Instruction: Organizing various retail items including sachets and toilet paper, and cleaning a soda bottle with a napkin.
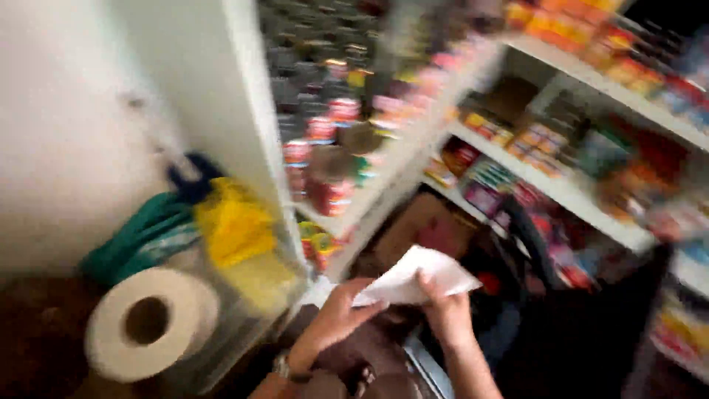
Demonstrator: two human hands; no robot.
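The view is blurred by motion. Both hands hold a white sheet of paper or cloth point(417, 275) low in the middle of the frame. My left hand point(336, 316), with a watch on the wrist, grips its left edge. My right hand point(445, 310) pinches its lower right part from beneath. Behind the hands rise white shelves point(569, 193) packed with cans, jars and boxes.
A large white paper roll point(148, 319) lies at lower left. Yellow cloth point(235, 229) and teal cloth point(140, 235) sit behind it against a white wall. A brown cardboard box point(413, 222) and a dark bag strap point(528, 235) are below the shelves.
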